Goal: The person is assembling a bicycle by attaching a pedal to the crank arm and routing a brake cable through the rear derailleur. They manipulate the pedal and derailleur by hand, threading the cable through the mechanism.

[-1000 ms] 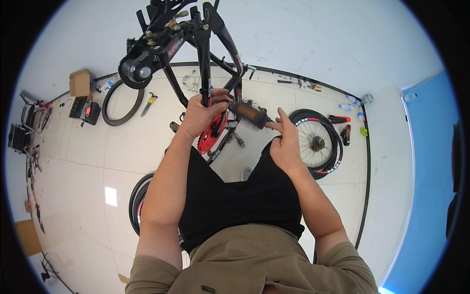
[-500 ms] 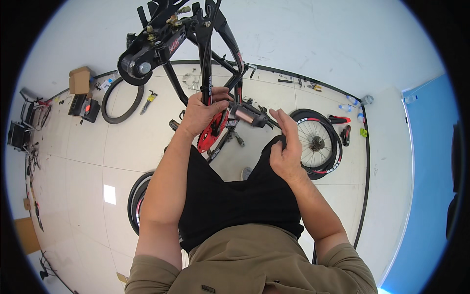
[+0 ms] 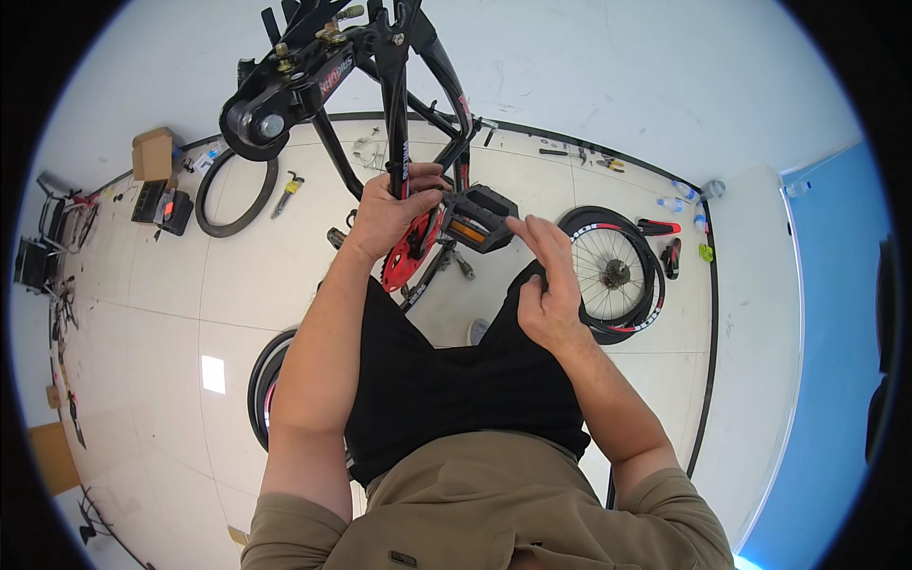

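I'm standing over a pale tiled floor (image 3: 237, 275) with a black bicycle frame (image 3: 399, 104) upside down in front of me. There's open tile to my left between the frame and a loose black tyre (image 3: 233, 195) lying near the wall. To my right a spoked wheel (image 3: 613, 275) with a red-marked rim lies flat on the floor, close beside my right forearm, so that side is tighter. Another wheel (image 3: 266, 380) sits under my left elbow. A cardboard box (image 3: 152, 154) and small tools line the far edge where floor meets white wall.

Compared with a second ago, my right hand (image 3: 546, 294) has slid off the pedal: it was laid over the top of it, and now it has dropped lower and back toward my body, with only the fingertips reaching up. The pedal's flat face and orange reflector are now uncovered. My left hand (image 3: 389, 214) has stayed where it was.

The left grip is closed around a black frame tube, just above the red chainring (image 3: 408, 256). The right grip is loose and open, fingers extended, the forefinger touching the near corner of the black pedal (image 3: 480, 218). That pedal sits between my two hands, on its crank.
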Demonstrator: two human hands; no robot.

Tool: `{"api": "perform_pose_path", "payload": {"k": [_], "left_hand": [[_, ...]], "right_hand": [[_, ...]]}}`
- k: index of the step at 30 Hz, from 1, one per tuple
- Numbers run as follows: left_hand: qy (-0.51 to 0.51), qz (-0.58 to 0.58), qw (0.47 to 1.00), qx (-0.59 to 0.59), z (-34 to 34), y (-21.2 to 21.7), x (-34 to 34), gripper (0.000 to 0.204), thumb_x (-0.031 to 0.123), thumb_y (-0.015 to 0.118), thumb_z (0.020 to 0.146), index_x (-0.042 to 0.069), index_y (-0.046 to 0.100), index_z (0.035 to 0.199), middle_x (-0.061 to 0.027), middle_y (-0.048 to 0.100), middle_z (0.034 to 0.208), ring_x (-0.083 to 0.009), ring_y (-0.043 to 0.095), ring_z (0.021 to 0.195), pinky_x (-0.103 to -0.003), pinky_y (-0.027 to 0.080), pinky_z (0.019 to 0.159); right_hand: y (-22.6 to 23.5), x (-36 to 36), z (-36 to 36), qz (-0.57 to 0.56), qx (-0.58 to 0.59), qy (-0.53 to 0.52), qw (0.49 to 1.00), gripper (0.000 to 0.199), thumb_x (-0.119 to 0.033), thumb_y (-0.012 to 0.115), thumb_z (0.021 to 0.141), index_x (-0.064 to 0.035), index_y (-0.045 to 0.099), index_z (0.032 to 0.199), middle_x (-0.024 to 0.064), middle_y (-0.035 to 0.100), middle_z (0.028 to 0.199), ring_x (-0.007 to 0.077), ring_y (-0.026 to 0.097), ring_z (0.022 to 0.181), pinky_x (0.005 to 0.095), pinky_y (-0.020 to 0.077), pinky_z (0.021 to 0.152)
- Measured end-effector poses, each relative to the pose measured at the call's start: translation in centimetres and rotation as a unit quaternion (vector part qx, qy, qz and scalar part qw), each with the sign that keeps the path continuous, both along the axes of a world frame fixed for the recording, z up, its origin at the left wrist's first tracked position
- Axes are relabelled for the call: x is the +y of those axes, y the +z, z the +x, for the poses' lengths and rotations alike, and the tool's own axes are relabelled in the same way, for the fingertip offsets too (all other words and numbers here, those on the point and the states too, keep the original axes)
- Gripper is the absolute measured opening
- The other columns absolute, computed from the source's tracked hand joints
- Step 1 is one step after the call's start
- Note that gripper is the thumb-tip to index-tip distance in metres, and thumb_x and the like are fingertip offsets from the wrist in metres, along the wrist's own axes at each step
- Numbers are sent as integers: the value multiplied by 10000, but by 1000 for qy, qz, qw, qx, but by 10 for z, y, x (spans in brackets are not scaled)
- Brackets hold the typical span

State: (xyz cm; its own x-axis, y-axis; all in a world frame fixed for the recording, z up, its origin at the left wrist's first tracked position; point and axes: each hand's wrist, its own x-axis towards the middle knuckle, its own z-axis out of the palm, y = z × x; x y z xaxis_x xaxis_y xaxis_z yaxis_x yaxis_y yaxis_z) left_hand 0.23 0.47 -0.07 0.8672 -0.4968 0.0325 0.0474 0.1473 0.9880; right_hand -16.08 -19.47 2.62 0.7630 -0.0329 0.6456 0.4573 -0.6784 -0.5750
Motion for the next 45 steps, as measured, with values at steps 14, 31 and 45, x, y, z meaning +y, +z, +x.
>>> {"api": "perform_pose_path", "payload": {"k": [14,31,45], "left_hand": [[9,14,1000,3,-1,1,0,401,4,694,915,-62,596,1298,-117,722,1089,-158,687,997,-279,571,901],[-2,-1,1000,4,2,-2,0,396,-4,687,912,-71,595,1291,-125,723,1087,-168,689,995,-295,574,908],[-2,-8,1000,4,-1,1,1,392,-5,695,910,-56,607,1289,-115,724,1090,-163,682,1010,-289,547,933]], "right_hand": [[1,2,-7,90,86,100,987,440,197,432,714,26,683,1033,196,653,1295,202,691,722,288,568,668],[-8,-17,2,32,221,-40,974,618,124,470,767,-26,542,1361,192,721,1086,235,683,685,313,536,661],[-17,-15,-4,184,171,59,966,581,162,396,800,-29,559,1325,110,743,971,123,620,663,235,496,629]]}}
